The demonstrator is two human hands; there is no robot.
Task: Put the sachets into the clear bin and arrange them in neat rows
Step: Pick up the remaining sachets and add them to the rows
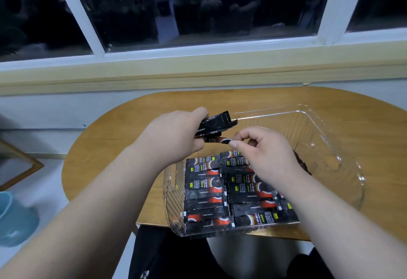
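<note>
A bundle of sachets (217,122) is gripped in the left hand (174,133) over the left wall of the clear bin (330,146) and kept as a ready supply. A single sachet (222,140) is pinched at its end by the right hand (264,148) — apparently so that pieces can be laid one at a time. Two rows of sachets (204,188) are laid flat at the bin's near end; its far end is bare. The bin is set at the near edge of the rounded wooden counter (110,137), which is placed under a dark window (198,3).
</note>
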